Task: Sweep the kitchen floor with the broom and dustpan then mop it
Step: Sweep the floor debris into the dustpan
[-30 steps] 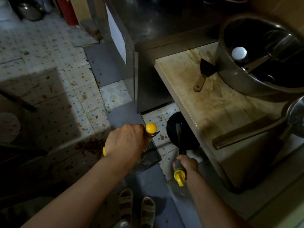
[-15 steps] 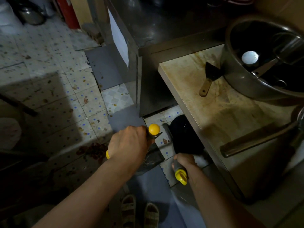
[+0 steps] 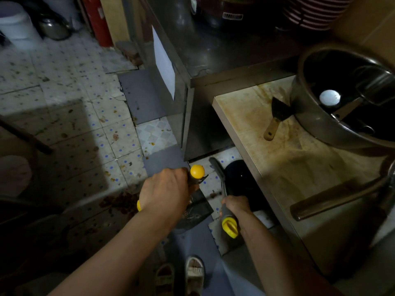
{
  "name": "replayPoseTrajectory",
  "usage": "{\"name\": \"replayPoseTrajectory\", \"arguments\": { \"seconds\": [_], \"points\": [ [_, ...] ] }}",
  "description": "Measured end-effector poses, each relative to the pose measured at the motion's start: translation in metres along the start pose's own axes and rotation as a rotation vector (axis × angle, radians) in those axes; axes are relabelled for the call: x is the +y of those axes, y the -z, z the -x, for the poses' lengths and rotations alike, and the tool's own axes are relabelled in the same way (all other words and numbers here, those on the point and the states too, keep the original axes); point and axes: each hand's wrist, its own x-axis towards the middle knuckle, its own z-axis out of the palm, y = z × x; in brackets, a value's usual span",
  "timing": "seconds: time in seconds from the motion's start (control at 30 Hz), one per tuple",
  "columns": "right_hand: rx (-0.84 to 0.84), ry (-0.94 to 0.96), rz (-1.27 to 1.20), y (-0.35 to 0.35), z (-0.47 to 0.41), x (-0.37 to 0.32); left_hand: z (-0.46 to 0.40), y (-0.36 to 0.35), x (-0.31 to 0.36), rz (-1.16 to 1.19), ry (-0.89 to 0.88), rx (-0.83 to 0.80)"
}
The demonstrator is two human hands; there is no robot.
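My left hand [image 3: 164, 194] grips a dark handle tipped with a yellow ball [image 3: 197, 171]. Below that hand the dark dustpan [image 3: 195, 210] sits low over the floor. My right hand [image 3: 235, 207] grips the short broom [image 3: 218, 174] by its handle, whose yellow cap [image 3: 229, 227] points back at me. The shaft slants up and left, and the black brush head [image 3: 239, 178] lies on the tiles beside the table edge, just right of the dustpan. A reddish-brown patch of dirt [image 3: 119, 201] lies on the floor left of my left hand, and crumbs speckle the tiles.
A steel cabinet [image 3: 181, 67] stands ahead. At right, a worn table [image 3: 288, 163] carries a large metal pot [image 3: 333, 133], a cleaver [image 3: 277, 116] and a long pan handle [image 3: 333, 199]. A white bucket [image 3: 15, 24] and red cylinder [image 3: 100, 20] stand far left. My sandalled feet [image 3: 179, 276] are below.
The broom's far end has swung left, from pointing straight ahead to slanting toward the dustpan. My left hand has kept its hold on the dustpan handle.
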Motion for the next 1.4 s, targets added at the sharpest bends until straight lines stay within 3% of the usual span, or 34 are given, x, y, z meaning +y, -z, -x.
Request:
{"name": "replayPoseTrajectory", "arguments": {
  "seconds": [0.27, 0.73, 1.4],
  "points": [
    [0.117, 0.029, 0.135, 0.007, -0.009, -0.058, -0.024, -0.009, 0.01, 0.048, 0.064, -0.004],
    [0.011, 0.058, 0.376, 0.001, -0.002, -0.039, -0.036, -0.016, 0.024, 0.023, 0.08, -0.008],
    [0.056, 0.03, 0.205, 0.021, 0.031, -0.01, -0.041, -0.015, 0.023, 0.051, 0.025, -0.042]
  ]
}}
